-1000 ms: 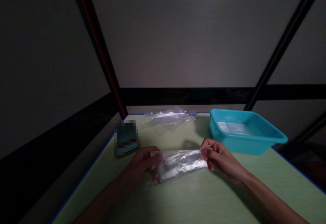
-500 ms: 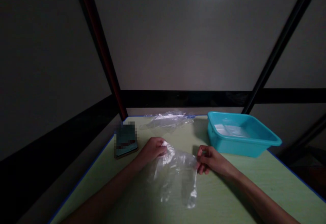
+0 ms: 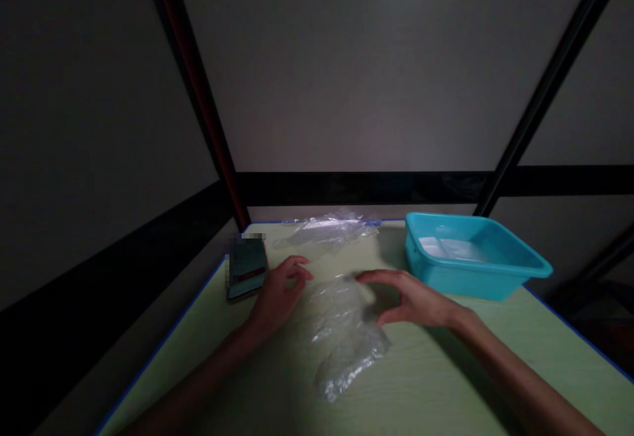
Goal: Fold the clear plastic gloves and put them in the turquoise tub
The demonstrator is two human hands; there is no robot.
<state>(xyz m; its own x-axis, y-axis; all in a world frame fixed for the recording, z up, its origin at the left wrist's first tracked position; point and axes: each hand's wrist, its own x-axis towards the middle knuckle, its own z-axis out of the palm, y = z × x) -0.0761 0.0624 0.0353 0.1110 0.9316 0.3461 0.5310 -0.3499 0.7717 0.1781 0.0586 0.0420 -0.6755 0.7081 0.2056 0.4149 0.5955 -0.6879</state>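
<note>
A clear plastic bag (image 3: 347, 337) lies crumpled on the pale green table (image 3: 446, 383), between my two hands. My left hand (image 3: 282, 287) is beside its far left side, fingers curved and apart, holding nothing. On the other side, my right hand (image 3: 409, 297) is spread wide, thumb and fingers apart. Its fingertips are close to the bag's far right edge; whether they touch it I cannot tell. Beyond my hands, more clear plastic bags (image 3: 337, 228) lie in a loose pile at the table's far edge.
A turquoise plastic basin (image 3: 470, 281) stands at the right, with a whitish clear sheet (image 3: 453, 249) inside. A phone-like dark device (image 3: 247, 267), partly pixelated, lies at the left. Behind the table rises a grey wall panel (image 3: 366, 92) with dark frame bars.
Both hands have let go of the plastic bag, which has dropped flat onto the table. My left hand moved slightly left, and my right hand opened wide.
</note>
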